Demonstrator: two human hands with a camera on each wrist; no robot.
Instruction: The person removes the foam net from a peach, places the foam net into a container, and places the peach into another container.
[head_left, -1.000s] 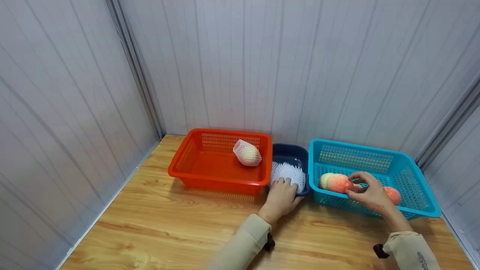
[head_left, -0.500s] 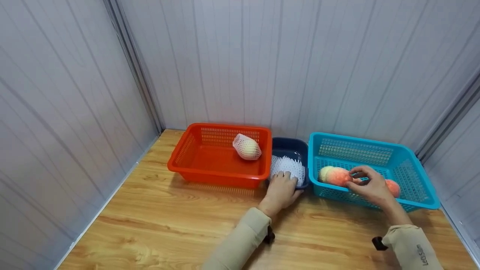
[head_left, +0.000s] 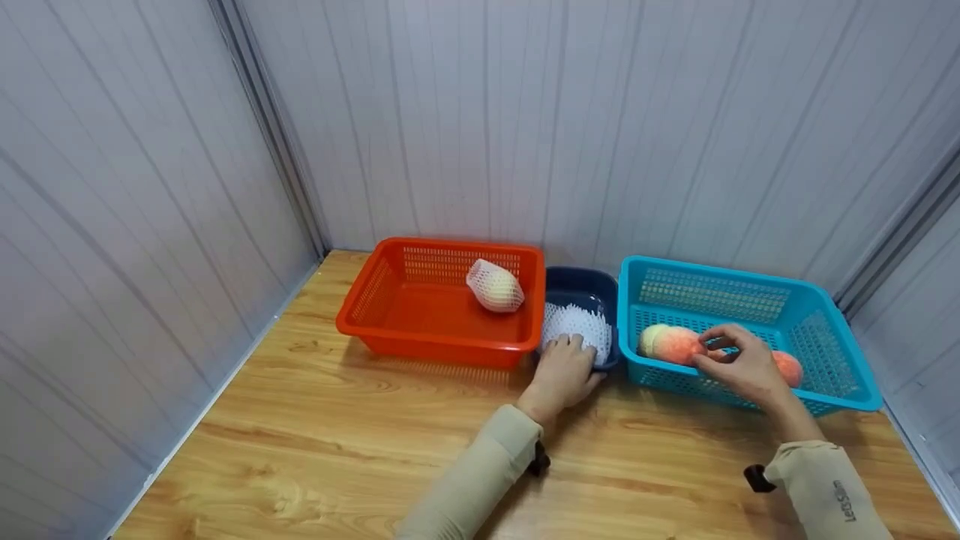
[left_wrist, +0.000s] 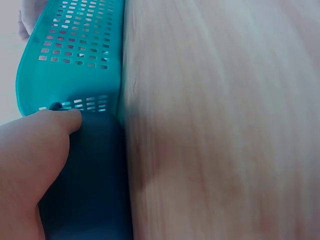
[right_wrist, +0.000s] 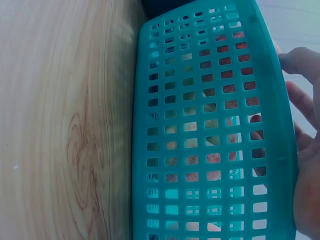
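Note:
In the head view my left hand (head_left: 562, 375) reaches over the near rim of a small navy tub (head_left: 581, 281), its fingers resting on white foam fruit nets (head_left: 576, 328). The left wrist view shows the thumb (left_wrist: 72, 121) at the tub's corner; the other fingers are out of sight there. My right hand (head_left: 746, 367) is over the near side of the turquoise basket (head_left: 720, 271), thumb and bent index finger pinching the right end of a pink-and-yellow peach (head_left: 677, 346). Another peach (head_left: 787, 367) lies to the right, partly behind this hand.
An orange-red basket (head_left: 427, 346) stands left of the tub and holds one pale fruit in a foam net (head_left: 496, 289). All three containers are side by side on the wooden table (head_left: 315, 420), near the back wall panel (head_left: 480, 135).
The whole scene has shifted slightly upward in the head view. Both hands stay at the same places, the left on the foam nets and the right at the peach.

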